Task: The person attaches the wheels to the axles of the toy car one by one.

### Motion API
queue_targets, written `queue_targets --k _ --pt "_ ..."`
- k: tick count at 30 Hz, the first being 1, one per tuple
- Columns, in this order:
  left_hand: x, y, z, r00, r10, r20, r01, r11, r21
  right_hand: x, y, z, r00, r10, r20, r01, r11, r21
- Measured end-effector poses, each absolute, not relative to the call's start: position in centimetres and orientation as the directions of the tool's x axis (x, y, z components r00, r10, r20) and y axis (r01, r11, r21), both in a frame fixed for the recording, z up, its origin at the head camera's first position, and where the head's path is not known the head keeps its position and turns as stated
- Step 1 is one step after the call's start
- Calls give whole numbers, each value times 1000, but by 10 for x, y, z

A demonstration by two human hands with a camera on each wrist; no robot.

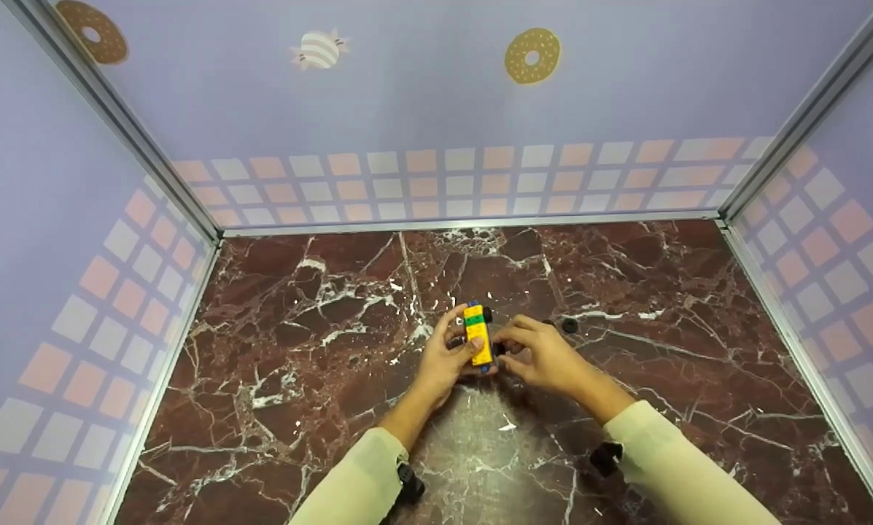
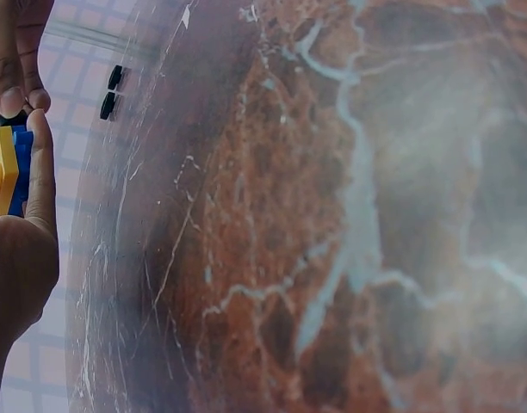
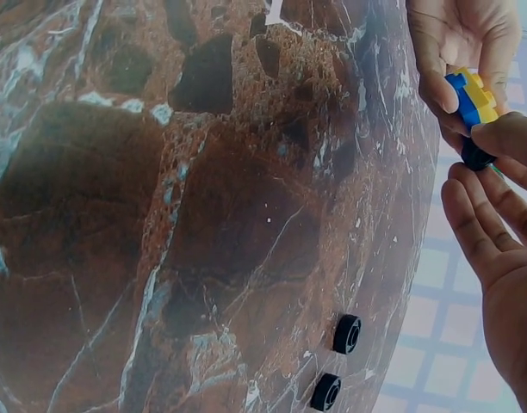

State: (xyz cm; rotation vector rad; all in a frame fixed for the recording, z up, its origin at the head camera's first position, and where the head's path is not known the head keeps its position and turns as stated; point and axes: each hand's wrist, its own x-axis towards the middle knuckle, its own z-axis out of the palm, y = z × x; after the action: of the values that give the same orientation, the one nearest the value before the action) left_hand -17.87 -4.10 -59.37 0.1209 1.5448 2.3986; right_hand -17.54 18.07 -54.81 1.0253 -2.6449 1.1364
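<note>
A small toy car of building bricks, yellow on top with a green strip and a blue base, is gripped by my left hand, thumb across its top. One black wheel sits on the car's right side near the far end. My right hand pinches another black wheel against the blue side at the nearer end. Whether this wheel is seated on the car cannot be made out. In the left wrist view, the car is cut off by the frame edge.
Two loose black wheels lie beyond my right hand; one wheel shows well, the other wheel is clearer in the right wrist view. The dark red marbled tabletop is bounded by lilac panels at the back and both sides.
</note>
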Motion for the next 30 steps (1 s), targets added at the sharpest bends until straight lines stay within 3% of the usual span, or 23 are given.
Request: queue_targets --k 15,30 --pt "-179 -40 -595 -961 265 -84 -182 -370 911 -174 181 -550 -767 -541 345 -621 489 -613" --pt "-178 -41 -594 -958 274 -88 -194 -387 902 -172 179 -552 -702 -557 443 -711 523 -470"
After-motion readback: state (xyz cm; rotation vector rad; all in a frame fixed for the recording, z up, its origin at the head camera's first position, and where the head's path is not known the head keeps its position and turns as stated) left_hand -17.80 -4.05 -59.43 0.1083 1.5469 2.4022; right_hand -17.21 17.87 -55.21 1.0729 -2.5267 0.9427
